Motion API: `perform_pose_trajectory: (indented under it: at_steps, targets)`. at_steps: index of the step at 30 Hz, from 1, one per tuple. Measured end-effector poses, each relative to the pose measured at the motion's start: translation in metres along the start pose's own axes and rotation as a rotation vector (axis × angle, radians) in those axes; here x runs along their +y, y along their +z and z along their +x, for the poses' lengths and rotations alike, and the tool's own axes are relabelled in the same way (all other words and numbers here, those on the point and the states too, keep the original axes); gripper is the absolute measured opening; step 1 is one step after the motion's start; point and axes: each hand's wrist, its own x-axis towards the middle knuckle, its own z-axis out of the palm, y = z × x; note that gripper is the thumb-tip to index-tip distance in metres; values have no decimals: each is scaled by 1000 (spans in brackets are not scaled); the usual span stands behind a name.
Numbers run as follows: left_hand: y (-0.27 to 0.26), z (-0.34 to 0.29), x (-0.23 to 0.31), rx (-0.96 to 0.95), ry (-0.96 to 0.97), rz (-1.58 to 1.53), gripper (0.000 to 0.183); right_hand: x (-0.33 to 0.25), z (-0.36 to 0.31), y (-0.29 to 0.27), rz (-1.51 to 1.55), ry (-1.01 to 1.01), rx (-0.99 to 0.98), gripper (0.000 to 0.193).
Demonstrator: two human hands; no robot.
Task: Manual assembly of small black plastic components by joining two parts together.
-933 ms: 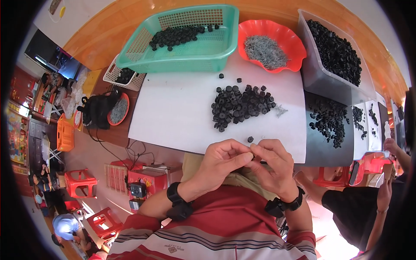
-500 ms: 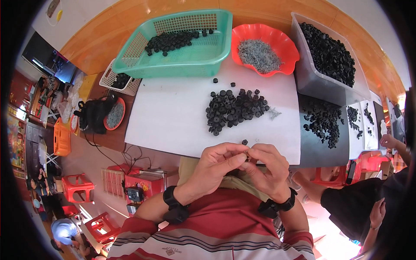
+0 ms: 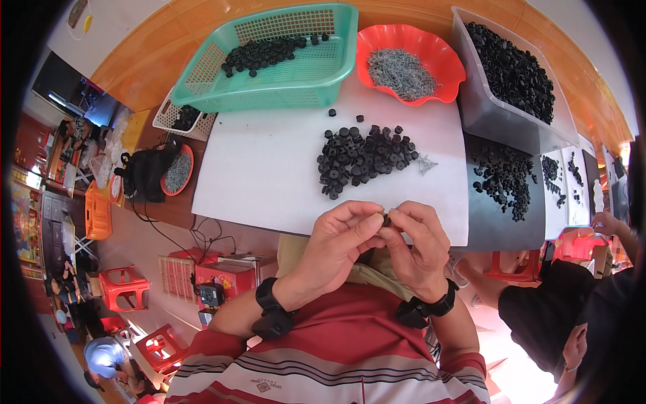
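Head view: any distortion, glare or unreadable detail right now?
Head view, top: orange panelling bows, corners fall to black; head view, lower right: floor blown out white; head view, centre: small dark part between the fingers too small to make out.

- We see one small, dark piece (image 3: 386, 220), mostly hidden by the fingers around it.
- We find it between the fingertips of the left hand (image 3: 342, 244) and right hand (image 3: 418, 248).
- Its full outline and tilt we cannot make out.
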Motion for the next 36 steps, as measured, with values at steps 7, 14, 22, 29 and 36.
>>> perform_pose_trajectory:
  at_steps: [7,14,22,29,36]
  targets:
    - [1,1,1,29,-9,91,18,4,0,-3,-94,-33,-60,33]
    - [3,4,16,-4,48,396,29,5,3,-8,-103,27,-87,29]
    - [-57,78,100,277,410,1324,16,15,0,-16,14,113,-53,28]
    - [-54,92,123,15,483,1539,19,17,-2,-20,52,171,-59,27]
    - [-40,84,130,-162,389,1653,19,17,-1,-20,62,170,-67,26]
